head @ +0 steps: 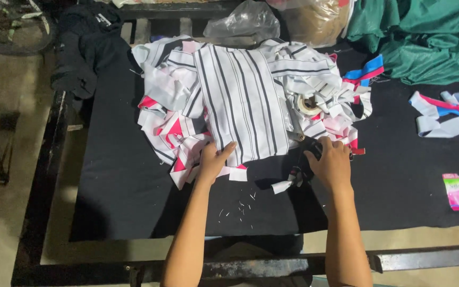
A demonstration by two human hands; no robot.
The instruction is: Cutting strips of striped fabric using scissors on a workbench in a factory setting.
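Note:
My left hand lies flat on the near edge of a white fabric panel with dark stripes, fingers spread. That panel rests on a heap of white, pink and striped cloth scraps. My right hand is closed over a dark object, seemingly black scissors, at the right edge of the heap. A roll of tape sits among the scraps just beyond it.
A black cloth covers the table top inside a metal frame. Green fabric is piled at the back right, loose strips at right, a pink packet near the right edge, dark clothing at back left.

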